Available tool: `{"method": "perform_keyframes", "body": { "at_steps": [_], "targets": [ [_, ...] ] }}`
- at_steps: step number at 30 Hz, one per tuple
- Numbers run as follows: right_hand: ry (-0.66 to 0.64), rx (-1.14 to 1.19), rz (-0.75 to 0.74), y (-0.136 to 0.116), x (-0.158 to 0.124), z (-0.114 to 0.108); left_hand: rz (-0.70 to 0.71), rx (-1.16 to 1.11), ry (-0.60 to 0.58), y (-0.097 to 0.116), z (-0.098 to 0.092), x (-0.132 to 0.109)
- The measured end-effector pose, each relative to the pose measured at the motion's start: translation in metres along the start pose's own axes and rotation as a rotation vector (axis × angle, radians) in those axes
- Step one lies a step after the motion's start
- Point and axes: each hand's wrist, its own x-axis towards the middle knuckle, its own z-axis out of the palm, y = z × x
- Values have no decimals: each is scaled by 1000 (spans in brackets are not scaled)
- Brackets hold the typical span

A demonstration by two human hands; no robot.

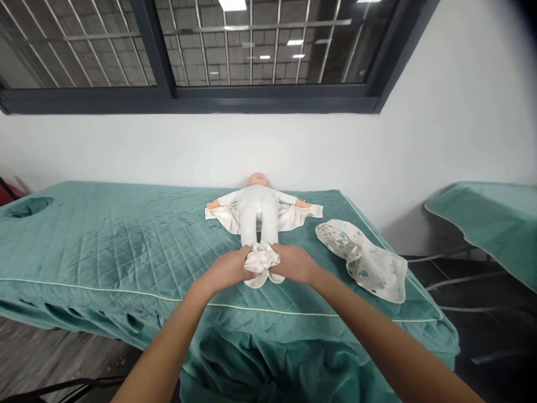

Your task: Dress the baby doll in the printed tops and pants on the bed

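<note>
A baby doll [258,202] with a white body lies on its back on the green quilted bed cover [138,240], head towards the wall and arms spread. Beneath it a white garment [229,217] is laid out with its sleeves to both sides. My left hand [233,267] and my right hand [295,263] are closed on opposite sides of a bunched white patterned baby garment [262,256] at the doll's feet. The doll's ankles are partly hidden by this cloth. My fingertips are mostly covered by its folds.
A crumpled white printed cloth [364,257] lies on the bed to the right of the doll. Behind the bed is a white wall [176,148] under a barred window [260,56]. Another green-covered bed [499,224] stands at far right. A face hole [29,207] is at the bed's left end.
</note>
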Motion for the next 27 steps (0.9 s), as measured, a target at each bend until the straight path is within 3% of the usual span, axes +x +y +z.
{"method": "perform_keyframes", "body": {
  "at_steps": [4, 6, 10, 13, 15, 18, 20, 23, 25, 27],
  "targets": [
    [-183, 55, -130, -9, 1, -51, 178, -174, -289, 13, -52, -13],
    [-302, 122, -172, -16, -1, -84, 209, -155, -370, 24, -81, -20],
    [-491, 229, -225, -41, -12, -147, 229, -76, -443, 52, -139, -35],
    [-438, 222, -225, -63, -23, -186, 237, -112, -380, 77, -181, -49],
    [-299, 277, -198, -73, -25, -209, 225, -119, -246, 95, -206, -61],
    [159, 444, -66, -80, -14, -247, 234, 43, -54, 126, -236, -84],
    [395, 462, 43, -83, -2, -273, 219, 145, 32, 146, -250, -102],
    [597, 447, 143, -89, 7, -302, 185, 199, 96, 168, -264, -126],
    [703, 420, 203, -91, 5, -308, 200, 183, 100, 174, -267, -135],
    [787, 384, 273, -88, 2, -306, 211, 87, 226, 175, -265, -136]
  ]
}}
